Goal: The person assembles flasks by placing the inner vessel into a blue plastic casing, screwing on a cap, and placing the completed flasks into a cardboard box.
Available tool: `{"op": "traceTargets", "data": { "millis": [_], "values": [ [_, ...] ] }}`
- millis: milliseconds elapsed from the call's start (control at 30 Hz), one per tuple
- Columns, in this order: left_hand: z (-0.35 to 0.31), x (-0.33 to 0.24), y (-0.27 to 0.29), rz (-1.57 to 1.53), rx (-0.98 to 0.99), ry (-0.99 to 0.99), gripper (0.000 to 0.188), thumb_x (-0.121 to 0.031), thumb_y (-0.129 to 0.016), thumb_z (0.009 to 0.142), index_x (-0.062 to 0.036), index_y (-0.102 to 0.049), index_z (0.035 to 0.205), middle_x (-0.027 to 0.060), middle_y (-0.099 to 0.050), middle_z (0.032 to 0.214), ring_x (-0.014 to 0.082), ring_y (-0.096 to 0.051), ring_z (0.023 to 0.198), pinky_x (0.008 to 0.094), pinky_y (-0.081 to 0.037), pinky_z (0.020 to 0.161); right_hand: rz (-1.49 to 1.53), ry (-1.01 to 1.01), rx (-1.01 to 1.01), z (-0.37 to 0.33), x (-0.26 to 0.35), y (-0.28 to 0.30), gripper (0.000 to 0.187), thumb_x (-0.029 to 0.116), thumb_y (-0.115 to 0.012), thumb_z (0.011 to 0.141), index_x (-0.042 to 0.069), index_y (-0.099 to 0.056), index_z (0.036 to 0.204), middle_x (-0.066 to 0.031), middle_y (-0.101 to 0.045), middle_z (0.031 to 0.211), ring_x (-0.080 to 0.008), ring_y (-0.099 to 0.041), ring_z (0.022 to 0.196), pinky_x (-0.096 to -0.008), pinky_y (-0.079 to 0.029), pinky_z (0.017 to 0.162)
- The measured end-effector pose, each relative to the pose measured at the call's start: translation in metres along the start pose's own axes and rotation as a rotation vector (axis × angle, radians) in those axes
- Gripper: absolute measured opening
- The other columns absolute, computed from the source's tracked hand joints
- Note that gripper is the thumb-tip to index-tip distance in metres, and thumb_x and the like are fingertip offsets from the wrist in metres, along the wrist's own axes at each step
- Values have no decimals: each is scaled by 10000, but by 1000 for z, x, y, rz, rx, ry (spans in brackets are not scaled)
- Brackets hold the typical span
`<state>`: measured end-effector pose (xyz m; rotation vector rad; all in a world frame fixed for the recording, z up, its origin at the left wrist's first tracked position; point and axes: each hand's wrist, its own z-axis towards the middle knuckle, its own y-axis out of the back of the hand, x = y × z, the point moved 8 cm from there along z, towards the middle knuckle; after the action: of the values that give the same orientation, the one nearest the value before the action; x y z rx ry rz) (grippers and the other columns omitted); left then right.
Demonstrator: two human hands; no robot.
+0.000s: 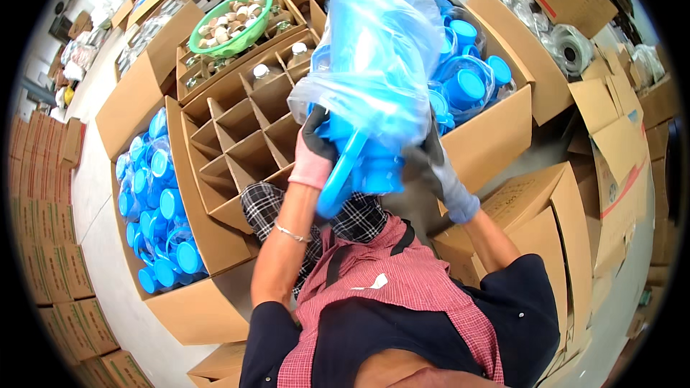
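Note:
In front of me is a big blue plastic jug point(374, 32) with a curved handle point(342, 176), its open-looking rim towards me. A clear plastic bag point(384, 108) wraps most of its body. My left hand point(316, 149), in a pink and dark glove, grips the jug's left side near the handle. On the opposite side my right hand point(440, 162), in a grey-blue and dark glove, presses against the jug; its fingertips are blurred. Below and left of the jug stands a carton with cardboard dividers point(241, 118), where some cells hold glass bottle-like pieces point(263, 73).
A box of blue lidded cups point(159, 208) stands at left, and another carton point(492, 133) with bagged blue pieces point(463, 86) at right. A green basket point(231, 25) of small pale pieces rests on the far carton. Folded cartons point(535, 223) crowd my right; stacked boxes point(50, 251) line the left.

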<state>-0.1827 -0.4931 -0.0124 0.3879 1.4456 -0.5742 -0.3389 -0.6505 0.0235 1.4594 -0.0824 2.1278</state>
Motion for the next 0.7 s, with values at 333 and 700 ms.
{"op": "traceTargets", "data": {
  "millis": [333, 700],
  "values": [
    [29, 68, -148, -1286, 66, 345, 517, -385, -584, 912, -120, -468, 1340, 109, -518, 1318, 303, -497, 1214, 521, -443, 1009, -567, 275, -235, 51, 91, 64, 1224, 395, -871, 562, -26, -163, 1467, -261, -326, 1417, -406, -398, 1271, -484, -359, 1041],
    [56, 53, -223, -1183, 327, 769, 603, -482, -436, 966, -26, -370, 1356, 199, -400, 1396, 366, -424, 1277, 552, -358, 1034, -899, 148, 437, 263, -16, 103, 802, 442, -764, 694, 113, -428, 1344, -175, -501, 1267, -359, -531, 1114, -469, -441, 970]
  ]
}}
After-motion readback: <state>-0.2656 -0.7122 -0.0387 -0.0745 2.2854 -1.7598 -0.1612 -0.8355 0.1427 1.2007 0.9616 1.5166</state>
